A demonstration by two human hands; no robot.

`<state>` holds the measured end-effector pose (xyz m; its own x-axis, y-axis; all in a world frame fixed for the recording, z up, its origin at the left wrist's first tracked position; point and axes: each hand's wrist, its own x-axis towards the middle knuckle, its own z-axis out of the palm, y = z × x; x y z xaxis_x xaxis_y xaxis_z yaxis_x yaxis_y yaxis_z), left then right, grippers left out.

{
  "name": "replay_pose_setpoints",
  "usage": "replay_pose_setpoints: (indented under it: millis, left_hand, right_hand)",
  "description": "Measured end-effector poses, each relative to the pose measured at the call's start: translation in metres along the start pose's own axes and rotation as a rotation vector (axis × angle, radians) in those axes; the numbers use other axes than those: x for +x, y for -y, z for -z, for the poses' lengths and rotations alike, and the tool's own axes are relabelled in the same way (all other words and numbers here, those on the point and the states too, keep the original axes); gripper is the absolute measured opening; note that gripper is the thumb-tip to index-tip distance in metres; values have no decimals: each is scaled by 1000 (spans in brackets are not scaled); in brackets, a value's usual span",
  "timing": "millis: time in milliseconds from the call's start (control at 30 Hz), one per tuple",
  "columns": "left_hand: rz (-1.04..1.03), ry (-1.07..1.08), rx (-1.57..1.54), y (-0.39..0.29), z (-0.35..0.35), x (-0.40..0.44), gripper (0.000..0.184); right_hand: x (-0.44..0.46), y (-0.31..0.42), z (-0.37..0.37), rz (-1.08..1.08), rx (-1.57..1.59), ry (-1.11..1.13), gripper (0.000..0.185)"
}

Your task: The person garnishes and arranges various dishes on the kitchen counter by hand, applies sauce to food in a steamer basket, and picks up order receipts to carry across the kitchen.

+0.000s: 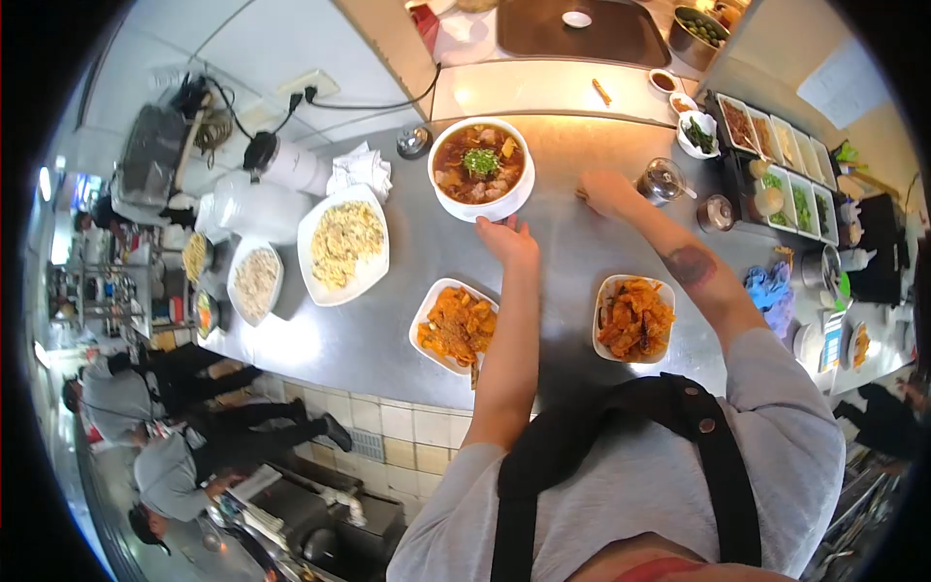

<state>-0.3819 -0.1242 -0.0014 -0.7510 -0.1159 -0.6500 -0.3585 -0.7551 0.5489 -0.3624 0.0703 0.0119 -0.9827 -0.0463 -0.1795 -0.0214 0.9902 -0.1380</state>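
Nearest to the body, two square dishes of orange food, the left one and the right one, rest well apart on the metal counter, which leaves a free way for the forearms, I think. Further in, the left hand is open, with its fingers at the near edge of the white plate; it seems to touch from below, perhaps to steady it. The soup bowl sits upright on this plate, probably so that hands can avoid its hot wall. At about the same depth, the right hand is curled closed, apart from the bowl; a small brownish thing shows at its fingertips, but I cannot tell whether it is gripped. Just beside this hand, a glass jar has a spoon in it, surely for easy serving. Farther, the dark tray lies beyond the pale ledge, and the sauce cup stands on the ledge's right part, maybe to be within reach from both sides.
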Motion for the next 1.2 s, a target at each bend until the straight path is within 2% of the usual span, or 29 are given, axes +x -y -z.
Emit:
replay_pose_setpoints:
  millis: [33,133,233,333,400,500,567,600,633,667,767,833,867,933,1000,1033,1133,1167,1200]
  left_hand:
    - [14,5,13,1,-5,11,52]
    - [31,30,50,6,-22,38,52]
    - [42,6,81,10,-44,53,54]
    - [5,22,145,16,-57,66,54]
    - [3,70,221,21,-58,85,55]
    - [1,256,392,27,-55,133,56]
    - [45,322,440,29,-58,159,57]
    - [227,155,303,24,-65,147,57]
    - [188,136,296,22,-66,132,63]
    - [264,151,222,10,-66,112,66]
    - [250,220,426,-40,-44,116,67]
    - [241,276,552,-66,-35,118,68]
    - [231,295,612,-79,-26,113,69]
    - [93,323,832,-116,3,64,59]
    - [-245,220,1142,-144,47,34,54]
    - [-409,132,1296,-159,72,23,52]
    - [-952,283,1599,-248,223,116,53]
    - [-720,128,1536,-252,259,98,57]
    - [-504,-36,1455,-256,295,77,61]
  right_hand:
    - [-19,-8,-3,-7,-4,-24,16]
    - [-71,-25,-10,-216,95,0,19]
    - [-130,-39,-17,-186,467,-465,24]
    - [-213,-39,-2,-236,612,-635,28]
    - [-276,-41,24,-325,406,-687,30]
    - [-386,-68,36,-542,149,-720,33]
    - [-453,-87,48,-751,187,-760,37]
    - [-487,-100,44,-865,117,-726,44]
    - [-517,-111,40,-961,114,-677,51]
    - [-542,-117,36,-1043,119,-630,58]
    - [-590,-131,15,-1139,401,-411,78]
    - [-607,-141,1,-1206,389,-423,88]
    - [-612,-148,-7,-1230,385,-423,94]
    - [-611,-177,-28,-1187,320,-591,105]
    - [-595,-216,-44,-1070,233,-724,111]
    - [-584,-233,-46,-1012,251,-706,119]
    - [-558,-284,-61,-827,152,-586,122]
    - [-553,-295,-67,-854,127,-535,123]
    - [-551,-303,-67,-719,124,-575,122]
